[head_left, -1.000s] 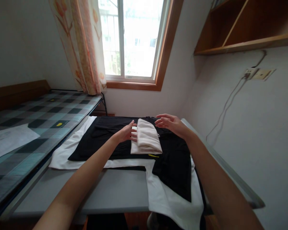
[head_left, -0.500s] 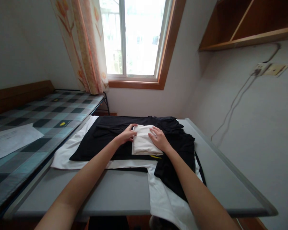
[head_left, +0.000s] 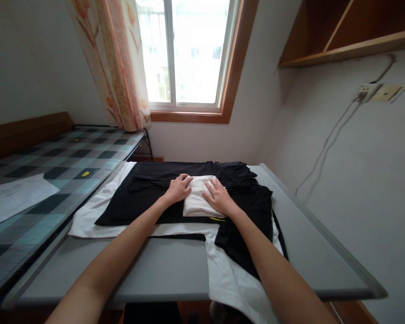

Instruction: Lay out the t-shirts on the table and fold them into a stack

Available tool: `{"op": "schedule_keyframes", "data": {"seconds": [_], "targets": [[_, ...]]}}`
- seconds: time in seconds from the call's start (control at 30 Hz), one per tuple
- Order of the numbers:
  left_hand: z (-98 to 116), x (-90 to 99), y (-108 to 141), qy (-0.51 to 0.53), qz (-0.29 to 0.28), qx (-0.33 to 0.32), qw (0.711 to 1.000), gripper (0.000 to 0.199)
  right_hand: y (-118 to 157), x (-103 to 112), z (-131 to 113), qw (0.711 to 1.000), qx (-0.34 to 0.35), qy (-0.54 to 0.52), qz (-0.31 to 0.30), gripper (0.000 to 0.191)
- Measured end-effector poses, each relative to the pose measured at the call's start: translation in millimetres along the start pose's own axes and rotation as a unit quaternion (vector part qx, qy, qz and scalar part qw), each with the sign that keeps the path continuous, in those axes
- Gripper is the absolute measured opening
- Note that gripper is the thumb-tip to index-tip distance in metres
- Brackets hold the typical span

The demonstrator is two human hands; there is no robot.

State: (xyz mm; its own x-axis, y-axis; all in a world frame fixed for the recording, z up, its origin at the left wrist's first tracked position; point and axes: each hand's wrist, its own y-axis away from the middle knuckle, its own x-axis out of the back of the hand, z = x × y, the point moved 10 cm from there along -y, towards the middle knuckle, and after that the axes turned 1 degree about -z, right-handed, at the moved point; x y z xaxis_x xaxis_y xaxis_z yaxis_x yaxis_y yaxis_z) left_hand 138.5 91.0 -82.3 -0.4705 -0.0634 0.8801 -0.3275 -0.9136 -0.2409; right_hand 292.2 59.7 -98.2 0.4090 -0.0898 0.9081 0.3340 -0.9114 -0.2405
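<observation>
A folded white cloth, squared into a small bundle, lies on a black T-shirt spread out flat. My left hand touches the bundle's left edge, fingers extended over its far left corner and thumb apart from them. On the right part of the bundle rests my right hand, flat with its fingers spread. Beneath the black shirt a white garment shows at the left, and its white sleeve hangs over the near edge of the table.
The clothes lie on a grey table. To the left is a bed with a checked mattress and a paper sheet on it. A wooden shelf and a wall socket with a cord are at the right.
My right hand has slid slightly left across the white bundle. The left hand's fingers lie closer together at the corner. The whole view has shifted a little.
</observation>
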Motion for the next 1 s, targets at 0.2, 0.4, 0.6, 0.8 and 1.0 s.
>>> {"op": "schedule_keyframes", "data": {"seconds": [0.2, 0.4, 0.6, 0.8, 1.0], "targets": [[-17, -16.9, -3, 0.005, -0.031, 0.032, 0.999, 0.050, 4, 39, 23, 0.971, -0.040, -0.154, 0.177, 0.068], [-11, -9.7, 1, 0.000, 0.008, 0.008, 1.000, 0.048, 19, 64, 52, 0.922, -0.133, -0.203, 0.303, 0.047], [-9, -7.1, 4, 0.004, 0.009, 0.009, 1.000, 0.048, 30, 67, 68, 0.894, -0.202, -0.207, 0.342, 0.032], [-16, 3.2, 2, 0.077, 0.066, 0.018, 0.995, 0.043, 32, 69, 73, 0.897, -0.234, -0.187, 0.326, 0.040], [-26, 1.7, 0, 0.098, 0.061, 0.063, 0.991, 0.045, 27, 48, 65, 0.951, -0.287, -0.075, 0.087, 0.049]]}}
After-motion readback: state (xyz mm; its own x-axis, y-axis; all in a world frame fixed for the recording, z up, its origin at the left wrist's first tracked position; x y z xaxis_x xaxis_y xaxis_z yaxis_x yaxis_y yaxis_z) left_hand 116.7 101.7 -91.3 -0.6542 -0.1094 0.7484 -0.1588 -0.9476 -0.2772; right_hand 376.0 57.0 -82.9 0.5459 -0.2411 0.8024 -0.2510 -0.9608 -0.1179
